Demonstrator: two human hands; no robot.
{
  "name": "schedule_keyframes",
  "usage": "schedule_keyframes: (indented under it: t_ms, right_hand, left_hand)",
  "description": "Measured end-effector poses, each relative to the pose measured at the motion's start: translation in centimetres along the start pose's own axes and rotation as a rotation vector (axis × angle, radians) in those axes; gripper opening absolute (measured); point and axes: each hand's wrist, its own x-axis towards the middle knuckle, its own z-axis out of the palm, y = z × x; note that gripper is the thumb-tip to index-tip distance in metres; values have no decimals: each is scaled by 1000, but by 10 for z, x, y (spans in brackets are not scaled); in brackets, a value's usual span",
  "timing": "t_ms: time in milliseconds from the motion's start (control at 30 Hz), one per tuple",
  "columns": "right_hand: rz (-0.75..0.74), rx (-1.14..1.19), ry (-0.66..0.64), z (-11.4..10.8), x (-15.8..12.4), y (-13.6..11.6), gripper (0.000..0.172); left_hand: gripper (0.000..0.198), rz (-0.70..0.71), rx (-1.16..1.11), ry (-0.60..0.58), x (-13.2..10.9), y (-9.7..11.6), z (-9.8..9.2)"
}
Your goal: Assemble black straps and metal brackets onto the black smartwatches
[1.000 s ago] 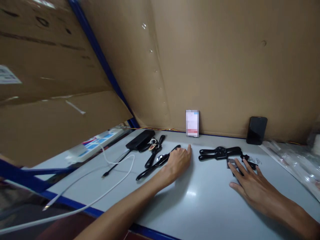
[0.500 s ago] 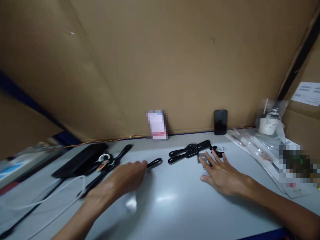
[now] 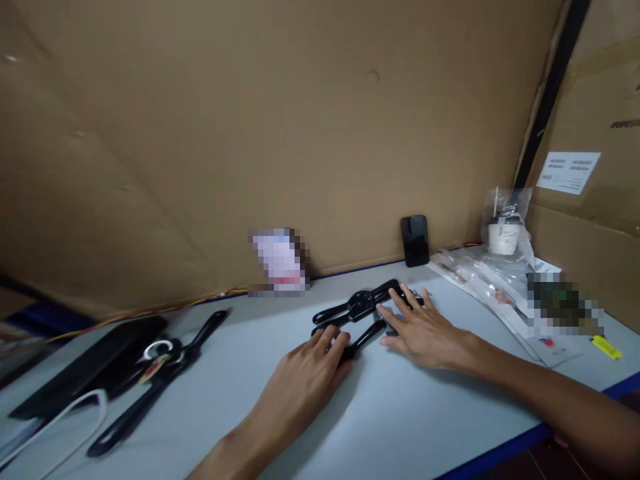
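Note:
My left hand (image 3: 311, 363) is closed round the middle of a black spokeshave body (image 3: 369, 337); one handle sticks out to the right and the hand hides the rest. Just beyond it, black spokeshave bodies (image 3: 361, 303) lie side by side on the table. My right hand (image 3: 429, 335) is open, palm down with fingers spread, over flat grey metal pieces (image 3: 386, 321) that it partly covers. Small shiny parts (image 3: 419, 293) show by its fingertips. Farther left rests another black spokeshave (image 3: 135, 408), with a white ring (image 3: 158, 347) at its middle.
A black slab-like object (image 3: 85, 367) and a white cable (image 3: 75, 407) are at the left. A lit phone (image 3: 280, 260) and a dark phone (image 3: 415, 241) lean on the cardboard wall (image 3: 320, 133). Plastic packets (image 3: 495, 293) and a bagged cup (image 3: 503, 237) stand right.
My left hand has carried the spokeshave rightward, close beside the other bodies. My right hand stays spread over the metal pieces. The view has swung right.

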Motion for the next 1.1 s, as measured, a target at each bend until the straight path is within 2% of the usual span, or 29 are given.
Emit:
schedule_keyframes:
  t_ms: [67, 133, 233, 367, 467, 567, 633, 700, 767, 833, 933, 1000, 1100]
  right_hand:
    - [36, 33, -83, -5, 3, 4, 70]
    - [69, 55, -170, -11, 4, 7, 69]
    - [97, 52, -244, -20, 1, 6, 67]
    - [116, 38, -251, -17, -10, 9, 72]
    - [79, -13, -179, -11, -15, 23, 68]
    - [9, -113, -87, -12, -12, 32, 54]
    - [-72, -175, 64, -14, -7, 27, 40]
    - [-147, -184, 228, -12, -2, 15, 35]
    - [-209, -139, 302, -5, 1, 1, 40]
    - [-280, -109, 285, 5, 4, -9, 45]
    - [-335, -94, 243, 17, 7, -14, 48]
    - [-317, -66, 266, 19, 9, -12, 39]
    - [-268, -9, 332, 16, 8, -11, 20]
  left_hand:
    - [19, 57, -157, 94, 4, -3, 6]
    - [24, 97, -304, 126, 5, -11, 9]
    - [36, 124, -369, 107, 6, -24, 14]
    - [58, 75, -287, 27, 11, -34, 21]
    - [66, 50, -279, -2, 13, -36, 18]
    - [80, 95, -347, -26, 10, -31, 10]
    - [92, 159, -434, -33, 6, -26, 5]
    - [97, 225, -531, 24, 3, -23, -1]
    - [87, 245, -600, 147, 1, -23, -6]
    - [70, 240, -619, 233, 2, -28, -9]
    - [53, 237, -560, 185, 6, -35, -8]
    - [44, 229, -512, 115, 9, -37, -4]
    - [36, 213, -482, 93, 10, -35, 2]
